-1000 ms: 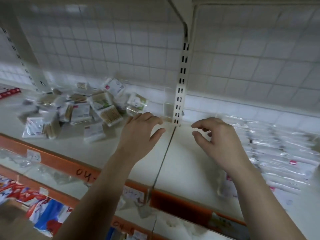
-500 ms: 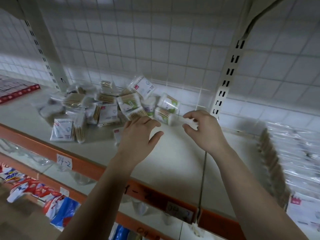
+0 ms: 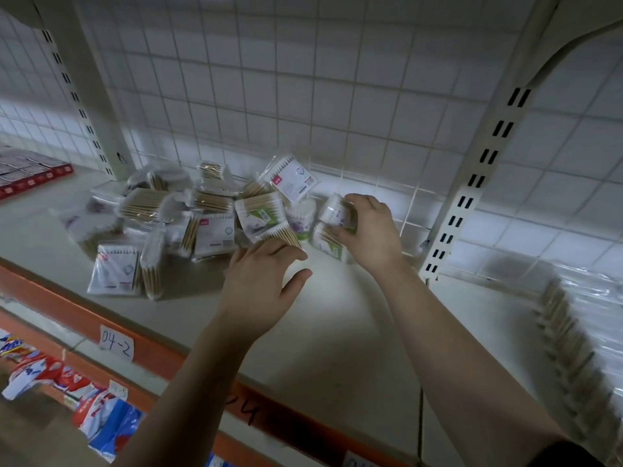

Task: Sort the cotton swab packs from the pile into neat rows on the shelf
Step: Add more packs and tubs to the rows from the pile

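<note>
A loose pile of cotton swab packs (image 3: 188, 224) lies at the back of the white shelf (image 3: 337, 332), against the wire grid. My right hand (image 3: 371, 230) grips a round swab pack (image 3: 333, 210) at the pile's right end, fingers curled over its top. Another pack (image 3: 328, 242) lies just under it. My left hand (image 3: 259, 281) hovers with fingers spread at the pile's front edge, fingertips touching a pack of wooden-stick swabs (image 3: 279, 232). A neat row of upright packs (image 3: 580, 358) stands at the far right.
A slotted upright post (image 3: 472, 183) rises behind my right hand, another post (image 3: 77, 92) at the left. The shelf has an orange front rail (image 3: 67, 305) with a label 04-2 (image 3: 116, 342). Red boxes (image 3: 30, 176) sit far left; colourful bags (image 3: 67, 392) lie below.
Both hands moved forward to the pile. My right hand, empty before, now grips a round pack. The view swung left, bringing the pile to the centre.
</note>
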A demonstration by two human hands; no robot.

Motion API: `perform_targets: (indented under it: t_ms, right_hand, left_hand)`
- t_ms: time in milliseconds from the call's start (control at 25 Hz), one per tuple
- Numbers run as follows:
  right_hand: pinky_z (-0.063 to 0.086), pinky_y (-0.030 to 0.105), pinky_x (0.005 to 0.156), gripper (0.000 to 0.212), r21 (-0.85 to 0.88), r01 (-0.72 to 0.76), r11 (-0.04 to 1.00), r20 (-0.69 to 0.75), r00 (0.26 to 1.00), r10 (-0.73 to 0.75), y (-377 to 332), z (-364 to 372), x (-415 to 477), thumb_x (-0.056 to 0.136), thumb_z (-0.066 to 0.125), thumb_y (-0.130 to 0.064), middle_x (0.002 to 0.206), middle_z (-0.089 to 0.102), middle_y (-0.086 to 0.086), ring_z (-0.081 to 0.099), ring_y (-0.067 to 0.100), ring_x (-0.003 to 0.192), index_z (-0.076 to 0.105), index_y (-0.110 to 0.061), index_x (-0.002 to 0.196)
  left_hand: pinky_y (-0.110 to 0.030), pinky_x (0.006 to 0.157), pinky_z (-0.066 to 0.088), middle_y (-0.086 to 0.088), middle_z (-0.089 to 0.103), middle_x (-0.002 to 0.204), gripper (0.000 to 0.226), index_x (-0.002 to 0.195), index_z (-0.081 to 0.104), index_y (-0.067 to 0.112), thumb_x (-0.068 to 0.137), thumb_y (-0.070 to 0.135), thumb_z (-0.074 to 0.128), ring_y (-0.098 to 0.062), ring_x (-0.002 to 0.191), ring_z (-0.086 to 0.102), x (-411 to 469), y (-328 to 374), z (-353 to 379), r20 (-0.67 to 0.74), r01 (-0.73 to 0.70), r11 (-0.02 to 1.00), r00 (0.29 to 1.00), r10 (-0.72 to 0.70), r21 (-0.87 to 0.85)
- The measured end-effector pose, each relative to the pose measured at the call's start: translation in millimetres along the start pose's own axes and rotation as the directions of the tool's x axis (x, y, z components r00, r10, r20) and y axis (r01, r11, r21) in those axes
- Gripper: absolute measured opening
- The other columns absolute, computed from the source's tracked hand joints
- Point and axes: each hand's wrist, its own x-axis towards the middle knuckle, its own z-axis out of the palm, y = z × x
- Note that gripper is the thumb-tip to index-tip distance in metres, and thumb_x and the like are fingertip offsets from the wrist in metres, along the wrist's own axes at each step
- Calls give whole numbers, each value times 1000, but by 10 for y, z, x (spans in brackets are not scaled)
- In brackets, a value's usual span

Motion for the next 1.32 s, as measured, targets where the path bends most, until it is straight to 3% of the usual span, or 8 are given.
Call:
perform_targets:
  t_ms: [240, 400, 600, 760, 1000, 1320]
  right_hand:
    - [38, 30, 71, 58, -101, -33, 994, -32, 999, 30, -7, 189, 111, 76, 72, -38, 118, 56, -2, 36, 21, 117, 48, -22, 127]
    - [41, 33, 79, 63, -86, -29, 996, -62, 998, 23, 16, 181, 109, 75, 71, -42, 119, 54, 0, 39, 21, 117, 48, -20, 130]
    - [46, 36, 87, 66, 75, 6, 997, -98, 995, 2, 79, 31, 7, 73, 70, -45, 117, 53, 3, 51, 22, 108, 50, -14, 127]
    - [44, 32, 91, 63, 128, -33, 991, -110, 993, 48, 168, -92, -150, 73, 73, -32, 119, 55, 4, 52, 21, 108, 49, -12, 127]
    - [46, 29, 81, 60, 166, -104, 981, -96, 988, 121, 255, -276, -401, 73, 73, -32, 113, 58, -2, 57, 18, 99, 49, -17, 126]
    - [45, 27, 85, 64, 227, -176, 958, -68, 978, 196, 376, -524, -653, 74, 74, -29, 116, 58, -3, 56, 16, 101, 44, -23, 131]
  left_hand:
    - [-33, 83, 36, 12, 62, 105, 35, 105, 65, 30, 87, 50, 43, -16, 97, 58, 143, -93, 95, 35, 8, 1000, 999, -8, -7]
    - [-33, 82, 35, 10, 62, 105, 32, 104, 65, 29, 86, 47, 45, -18, 96, 59, 247, -96, 174, 49, 4, 1000, 999, -4, -4]
    - [-38, 86, 44, 1, 61, 110, 29, 111, 66, 22, 86, 35, 59, -24, 101, 58, 409, -85, 254, 111, -28, 999, 993, 33, -45]
    - [-37, 86, 46, -3, 58, 117, 34, 121, 61, 16, 88, 25, 61, -24, 105, 55, 581, -78, 290, 180, -61, 996, 981, 71, -57]
    - [-33, 107, 29, 0, 44, 139, 46, 138, 44, 17, 93, 17, 53, -23, 127, 35, 842, -18, 517, 286, -136, 989, 951, 114, 58]
    - [-41, 99, 36, -5, 45, 119, 42, 118, 59, 15, 79, 22, 71, -26, 114, 40, 819, 4, 594, 231, -122, 987, 968, 95, 104]
